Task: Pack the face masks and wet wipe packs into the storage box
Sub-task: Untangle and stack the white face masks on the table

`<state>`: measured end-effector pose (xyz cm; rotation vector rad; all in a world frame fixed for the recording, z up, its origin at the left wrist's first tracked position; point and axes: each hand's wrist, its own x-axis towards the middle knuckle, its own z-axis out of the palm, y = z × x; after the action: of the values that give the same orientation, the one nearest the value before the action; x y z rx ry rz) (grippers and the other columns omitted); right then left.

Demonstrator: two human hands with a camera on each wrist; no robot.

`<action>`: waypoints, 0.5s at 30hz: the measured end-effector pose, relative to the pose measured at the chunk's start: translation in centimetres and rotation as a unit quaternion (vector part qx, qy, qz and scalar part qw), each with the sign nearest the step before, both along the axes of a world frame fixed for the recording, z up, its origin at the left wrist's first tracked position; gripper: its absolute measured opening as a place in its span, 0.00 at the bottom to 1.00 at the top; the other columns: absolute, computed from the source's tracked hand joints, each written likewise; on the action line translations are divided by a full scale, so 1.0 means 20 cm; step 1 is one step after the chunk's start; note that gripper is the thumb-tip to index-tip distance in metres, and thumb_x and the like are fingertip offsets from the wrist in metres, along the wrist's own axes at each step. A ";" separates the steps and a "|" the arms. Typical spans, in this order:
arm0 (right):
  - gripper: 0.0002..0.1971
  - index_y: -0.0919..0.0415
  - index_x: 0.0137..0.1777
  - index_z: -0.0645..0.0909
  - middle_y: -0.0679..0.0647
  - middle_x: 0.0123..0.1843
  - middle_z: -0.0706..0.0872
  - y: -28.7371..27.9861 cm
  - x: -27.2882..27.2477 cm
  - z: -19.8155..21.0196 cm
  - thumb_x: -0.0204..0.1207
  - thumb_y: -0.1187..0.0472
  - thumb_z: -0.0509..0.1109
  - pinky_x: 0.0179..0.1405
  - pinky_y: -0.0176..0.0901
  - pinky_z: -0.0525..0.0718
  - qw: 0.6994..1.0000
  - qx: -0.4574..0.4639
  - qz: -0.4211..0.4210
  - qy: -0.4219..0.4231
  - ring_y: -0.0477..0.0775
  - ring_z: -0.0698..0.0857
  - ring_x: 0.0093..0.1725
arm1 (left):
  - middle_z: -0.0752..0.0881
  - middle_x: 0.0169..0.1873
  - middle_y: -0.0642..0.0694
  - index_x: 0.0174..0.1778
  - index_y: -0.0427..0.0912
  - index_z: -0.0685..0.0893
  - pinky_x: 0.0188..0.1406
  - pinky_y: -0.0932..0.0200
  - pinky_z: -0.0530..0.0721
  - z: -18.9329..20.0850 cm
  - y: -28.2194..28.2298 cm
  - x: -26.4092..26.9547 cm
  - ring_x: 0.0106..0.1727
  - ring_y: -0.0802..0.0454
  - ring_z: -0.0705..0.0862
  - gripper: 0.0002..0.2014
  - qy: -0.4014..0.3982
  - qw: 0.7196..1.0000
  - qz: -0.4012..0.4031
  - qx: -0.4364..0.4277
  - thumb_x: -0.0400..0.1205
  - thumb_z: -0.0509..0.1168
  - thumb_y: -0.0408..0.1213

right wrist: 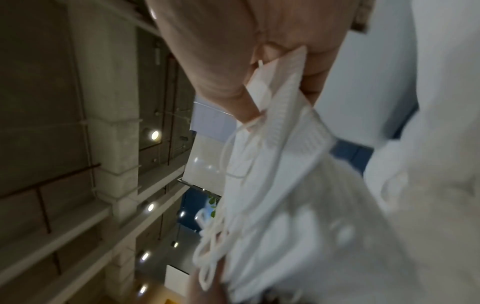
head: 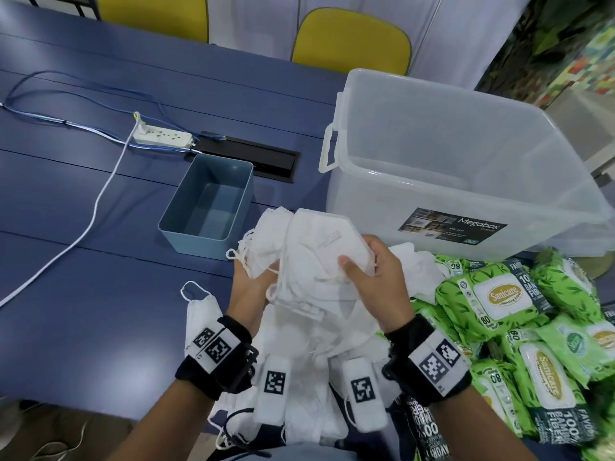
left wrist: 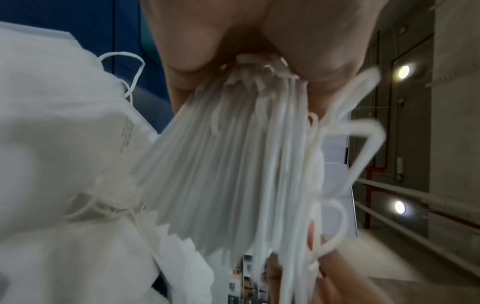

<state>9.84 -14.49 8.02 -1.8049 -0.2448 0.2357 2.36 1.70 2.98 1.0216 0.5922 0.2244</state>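
A stack of white folded face masks (head: 309,257) is held above the table between both hands. My left hand (head: 248,284) grips its left side from below, and in the left wrist view the mask edges (left wrist: 233,164) fan out from that hand. My right hand (head: 369,274) clamps the right side, thumb on top; the right wrist view shows the pinched corner of the mask stack (right wrist: 280,107). More loose masks (head: 299,344) lie heaped below. The clear storage box (head: 466,168) stands just behind and to the right, and I see nothing inside it. Green wet wipe packs (head: 499,301) are piled at the right.
A small blue bin (head: 208,207), which looks to hold nothing, stands left of the masks. A white power strip (head: 163,137) with cables lies further back on the blue table (head: 66,227). Two yellow chairs (head: 349,41) stand behind the table.
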 end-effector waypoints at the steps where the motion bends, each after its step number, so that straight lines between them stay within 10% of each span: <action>1: 0.10 0.54 0.51 0.80 0.45 0.45 0.87 -0.02 0.02 0.02 0.75 0.69 0.72 0.47 0.32 0.81 0.999 -0.025 0.006 -0.029 0.37 0.84 0.43 | 0.81 0.69 0.42 0.77 0.44 0.68 0.62 0.40 0.82 0.00 0.01 0.00 0.66 0.43 0.83 0.45 -0.008 1.000 -0.012 -0.011 0.63 0.77 0.44; 8: 0.11 0.57 0.54 0.83 0.49 0.45 0.88 0.05 -0.01 -0.02 0.72 0.65 0.74 0.49 0.39 0.80 0.984 -0.120 -0.025 -0.130 0.51 0.84 0.46 | 0.84 0.65 0.47 0.75 0.49 0.72 0.64 0.40 0.82 0.01 -0.03 0.00 0.65 0.47 0.84 0.53 -0.007 0.994 -0.104 -0.030 0.54 0.81 0.64; 11: 0.14 0.55 0.57 0.83 0.54 0.51 0.88 0.10 -0.05 -0.05 0.73 0.56 0.70 0.56 0.49 0.81 0.981 -0.130 -0.040 -0.136 0.57 0.84 0.52 | 0.88 0.59 0.40 0.69 0.37 0.78 0.64 0.39 0.82 0.02 -0.06 0.00 0.61 0.42 0.86 0.47 -0.032 0.991 -0.118 -0.054 0.56 0.84 0.55; 15: 0.13 0.59 0.57 0.81 0.52 0.56 0.85 0.09 -0.02 -0.06 0.76 0.55 0.68 0.58 0.45 0.79 0.988 -0.061 -0.087 -0.108 0.52 0.82 0.56 | 0.90 0.46 0.48 0.65 0.41 0.79 0.37 0.60 0.87 -0.01 -0.06 -0.01 0.41 0.57 0.90 0.46 -0.002 0.996 -0.077 -0.049 0.47 0.80 0.49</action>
<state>9.54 -12.65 6.79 -1.9633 -0.2269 -0.0710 2.16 0.56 2.78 0.9667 0.5130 0.0606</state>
